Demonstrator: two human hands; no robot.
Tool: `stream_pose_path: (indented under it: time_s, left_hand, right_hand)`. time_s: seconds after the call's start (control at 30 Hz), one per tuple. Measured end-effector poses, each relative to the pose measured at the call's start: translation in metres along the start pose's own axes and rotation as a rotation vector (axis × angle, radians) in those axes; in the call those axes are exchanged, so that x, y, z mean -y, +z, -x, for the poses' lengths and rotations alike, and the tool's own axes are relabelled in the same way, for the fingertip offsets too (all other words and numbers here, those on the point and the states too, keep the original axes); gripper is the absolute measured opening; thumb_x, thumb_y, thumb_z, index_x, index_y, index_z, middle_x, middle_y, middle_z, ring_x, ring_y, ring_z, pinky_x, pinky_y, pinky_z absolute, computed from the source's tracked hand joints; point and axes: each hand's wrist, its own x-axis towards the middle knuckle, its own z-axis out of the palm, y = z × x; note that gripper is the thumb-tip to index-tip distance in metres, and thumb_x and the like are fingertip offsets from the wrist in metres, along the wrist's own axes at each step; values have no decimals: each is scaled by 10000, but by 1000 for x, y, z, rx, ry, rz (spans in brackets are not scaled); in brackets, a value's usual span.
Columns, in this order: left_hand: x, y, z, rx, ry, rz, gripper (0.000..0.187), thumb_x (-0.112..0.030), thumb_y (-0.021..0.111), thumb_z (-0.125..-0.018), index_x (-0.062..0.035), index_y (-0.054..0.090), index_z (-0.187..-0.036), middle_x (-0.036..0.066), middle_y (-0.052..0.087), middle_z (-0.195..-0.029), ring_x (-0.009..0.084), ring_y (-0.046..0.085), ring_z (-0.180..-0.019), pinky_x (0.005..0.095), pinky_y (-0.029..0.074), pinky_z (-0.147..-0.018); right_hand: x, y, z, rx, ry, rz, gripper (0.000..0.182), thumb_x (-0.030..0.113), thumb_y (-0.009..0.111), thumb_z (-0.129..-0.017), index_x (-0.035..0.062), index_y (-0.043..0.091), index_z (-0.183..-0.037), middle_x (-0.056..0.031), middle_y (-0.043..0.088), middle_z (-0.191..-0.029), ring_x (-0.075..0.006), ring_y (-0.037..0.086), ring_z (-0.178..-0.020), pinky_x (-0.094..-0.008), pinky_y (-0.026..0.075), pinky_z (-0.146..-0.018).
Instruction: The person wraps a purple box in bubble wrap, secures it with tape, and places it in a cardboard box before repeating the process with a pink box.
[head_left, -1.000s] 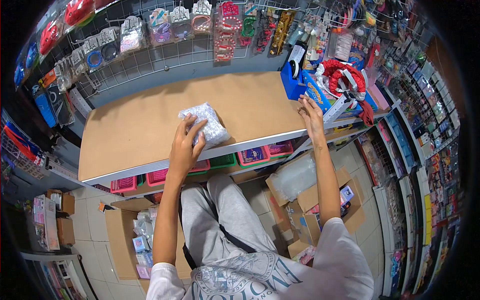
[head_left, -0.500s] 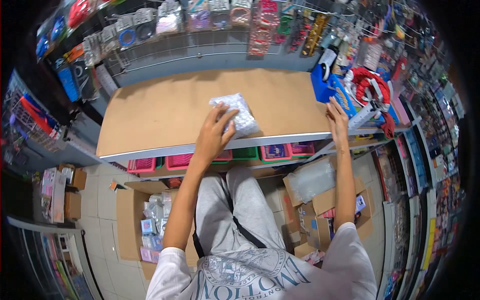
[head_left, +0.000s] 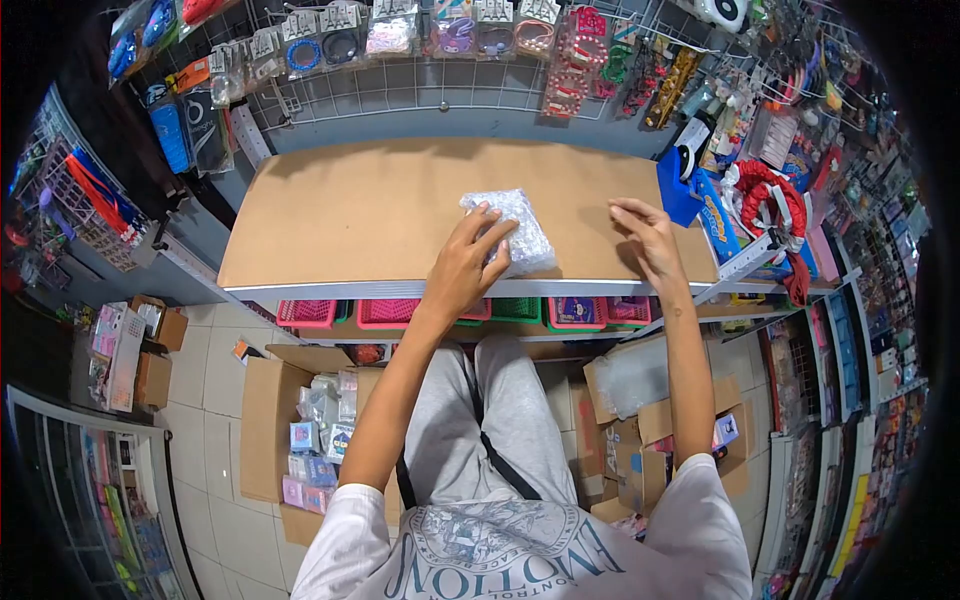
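Note:
A flat bubble-wrapped package [head_left: 530, 240] lies on the brown-covered shelf top. My left hand [head_left: 472, 255] holds it down from the left, fingers spread over its upper face and thumb along its near side. What is inside the wrap cannot be made out. To the right of the package, my right hand [head_left: 652, 242] is over the shelf with thumb and fingers drawn together; anything between the fingertips is too small to see. Beyond that hand, at the right end, stands a blue tape dispenser [head_left: 680, 203] with a roll in it.
Red hair bands [head_left: 765, 200] and a blue box [head_left: 718, 220] sit at the right end. Packaged accessories hang on the wire grid [head_left: 400, 115] behind. Pink baskets [head_left: 390, 312] are under the shelf. Open cartons [head_left: 262, 430] flank my legs on the tiled floor [head_left: 205, 380].
My right hand has moved left from beside the tape dispenser toward the package, its fingers drawing together. My left hand stays on the package. The whole view has shifted slightly.

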Motion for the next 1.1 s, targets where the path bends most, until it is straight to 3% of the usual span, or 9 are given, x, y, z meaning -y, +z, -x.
stream_pose_path:
  time_s: [0.23,0.27,0.37,0.57,0.67,0.77,0.87,0.97,1.1]
  left_hand:
    - [0,1,1,-7,8,-6,381,-133,608,-954,-77,646,-1328,211,617,-1316,387,512,-1346,487,424,-1113]
    - [1,1,0,-17,21,-15,380,-145,614,-950,-64,645,-1321,207,619,-1300,389,518,-1338,486,428,-1111]
    - [2,3,0,-35,40,-29,386,-170,625,-942,-38,643,-1304,198,624,-1269,392,532,-1318,482,437,-1105]
    - [2,2,1,-40,26,-24,388,-130,622,-936,-73,649,-1319,208,627,-1296,370,528,-1331,476,446,-1095]
    - [2,3,2,-38,24,-24,390,-138,621,-935,-73,648,-1319,203,624,-1295,372,522,-1336,478,446,-1096]
    - [4,3,1,-33,24,-28,390,-146,618,-936,-75,647,-1318,197,623,-1290,373,516,-1341,478,446,-1096]
    - [3,3,2,-22,16,-29,391,-147,616,-935,-75,646,-1318,195,621,-1288,373,514,-1343,479,445,-1097]
    - [2,3,1,-31,32,-30,387,-152,624,-928,-62,644,-1304,193,617,-1277,379,522,-1328,482,443,-1097]
    - [3,3,1,-32,53,-25,384,-170,637,-921,-56,643,-1288,190,610,-1250,395,533,-1293,489,444,-1091]
  right_hand:
    - [17,67,-22,193,45,-40,302,126,781,-892,-3,736,-1161,-100,749,-1102,-131,666,-1051,-285,498,-926]
    - [13,76,-27,142,13,21,294,128,788,-884,-6,745,-1142,-115,749,-1084,-152,674,-1048,-297,492,-951]
    - [17,86,-32,243,63,65,278,159,793,-884,5,759,-1113,-87,740,-1140,-167,661,-1095,-299,472,-971]
    - [7,101,-34,168,37,64,247,205,792,-884,28,777,-1056,4,703,-1212,-141,618,-1150,-275,453,-966]
    - [6,99,-37,209,150,55,262,175,801,-872,28,759,-1084,-7,694,-1139,-127,615,-1086,-273,466,-927]
    - [6,107,-33,175,5,-33,462,100,820,-833,28,667,-1263,-16,674,-1088,-118,599,-1015,-259,483,-855]
    - [3,108,-31,283,-167,219,793,42,827,-798,74,458,-1499,-27,662,-1057,-112,564,-970,-240,489,-806]
    - [-6,109,-31,231,-266,309,985,47,836,-781,135,294,-1598,-26,660,-1057,-115,539,-983,-231,492,-792]
    - [-14,105,-35,192,-294,365,1017,88,843,-788,181,264,-1618,-20,649,-1057,-134,511,-998,-270,475,-876]
